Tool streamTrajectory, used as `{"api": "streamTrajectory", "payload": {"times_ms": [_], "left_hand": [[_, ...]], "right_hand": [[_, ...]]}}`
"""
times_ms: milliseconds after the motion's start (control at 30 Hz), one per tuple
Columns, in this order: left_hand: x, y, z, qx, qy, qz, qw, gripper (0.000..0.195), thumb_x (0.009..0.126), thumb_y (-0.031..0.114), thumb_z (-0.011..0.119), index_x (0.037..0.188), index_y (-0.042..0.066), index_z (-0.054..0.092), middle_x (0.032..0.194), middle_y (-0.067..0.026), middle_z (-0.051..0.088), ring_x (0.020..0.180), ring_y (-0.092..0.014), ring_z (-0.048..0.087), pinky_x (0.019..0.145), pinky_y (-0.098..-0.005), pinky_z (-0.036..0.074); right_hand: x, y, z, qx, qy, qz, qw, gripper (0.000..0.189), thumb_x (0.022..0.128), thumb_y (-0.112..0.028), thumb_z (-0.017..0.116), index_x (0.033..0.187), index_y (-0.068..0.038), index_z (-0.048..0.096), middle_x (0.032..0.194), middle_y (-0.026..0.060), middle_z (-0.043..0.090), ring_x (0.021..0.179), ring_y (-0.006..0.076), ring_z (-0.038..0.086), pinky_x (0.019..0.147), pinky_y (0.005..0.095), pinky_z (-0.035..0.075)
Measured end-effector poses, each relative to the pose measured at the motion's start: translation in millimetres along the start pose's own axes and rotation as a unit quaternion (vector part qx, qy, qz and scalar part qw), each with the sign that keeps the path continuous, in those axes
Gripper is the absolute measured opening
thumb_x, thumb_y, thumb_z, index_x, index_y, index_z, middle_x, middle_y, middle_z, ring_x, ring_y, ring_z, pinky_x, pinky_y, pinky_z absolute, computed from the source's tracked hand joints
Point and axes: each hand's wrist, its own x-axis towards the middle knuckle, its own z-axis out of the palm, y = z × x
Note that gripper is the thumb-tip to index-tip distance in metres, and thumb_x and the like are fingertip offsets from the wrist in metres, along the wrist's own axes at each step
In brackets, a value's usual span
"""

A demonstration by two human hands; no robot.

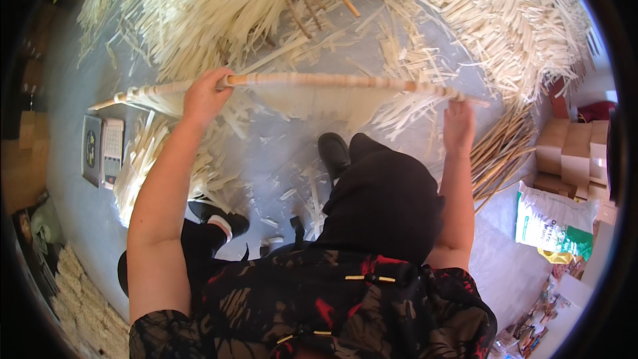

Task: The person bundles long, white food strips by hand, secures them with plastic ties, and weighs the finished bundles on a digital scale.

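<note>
A thin wooden stick spans the view in front of me, raised above the floor and roughly crosswise. Pale flat strips are looped along it and hang down as a fringe, partly blurred. My left hand is closed around the stick left of its middle, where a short length of bare wood shows. Close to the right end, my right hand grips the stick and the strips there from below. The stick's bare left tip sticks out well past my left hand.
Large heaps of pale strips and a layered stack of fringed pieces lie ahead. Loose strips and a digital scale are at left. A bundle of sticks, cardboard boxes and a printed sack sit at right.
</note>
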Motion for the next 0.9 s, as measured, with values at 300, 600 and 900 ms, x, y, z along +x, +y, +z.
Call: {"api": "streamTrajectory", "payload": {"times_ms": [300, 600, 900], "left_hand": [[-38.2, 45.6, 26.0, -0.13, 0.015, 0.02, 0.991, 0.026, 0.079, 0.011, 0.067, 0.105, 0.015, 0.065, 0.1, -0.0031, 0.063, 0.086, -0.022, 0.064, 0.075, -0.0343, 0.052], [-79.9, -136.8, -90.8, -0.058, 0.619, -0.334, 0.708, 0.042, 0.095, 0.032, 0.051, 0.127, 0.003, 0.051, 0.12, -0.0138, 0.056, 0.106, -0.025, 0.054, 0.091, -0.0341, 0.042], [-75.1, -161.6, -94.3, -0.66, 0.378, -0.135, 0.635, 0.041, 0.101, 0.037, 0.037, 0.11, 0.002, 0.055, 0.1, -0.0082, 0.063, 0.1, -0.024, 0.057, 0.092, -0.0372, 0.042]], "right_hand": [[29.4, 24.3, -7.1, 0.146, 0.151, -0.006, 0.978, 0.043, 0.095, -0.033, 0.045, 0.112, 0.004, 0.058, 0.112, 0.0164, 0.062, 0.11, 0.0285, 0.057, 0.101, 0.044, 0.043], [54.3, 21.3, -59.6, 0.108, 0.129, 0.0, 0.986, 0.042, 0.095, -0.031, 0.041, 0.101, 0.004, 0.063, 0.101, 0.0167, 0.065, 0.099, 0.029, 0.061, 0.096, 0.0441, 0.046], [19.7, -4.5, 3.6, 0.095, 0.06, 0.014, 0.994, 0.05, 0.095, -0.038, 0.043, 0.111, 0.006, 0.06, 0.104, 0.016, 0.064, 0.101, 0.0286, 0.059, 0.098, 0.042, 0.044]]}}
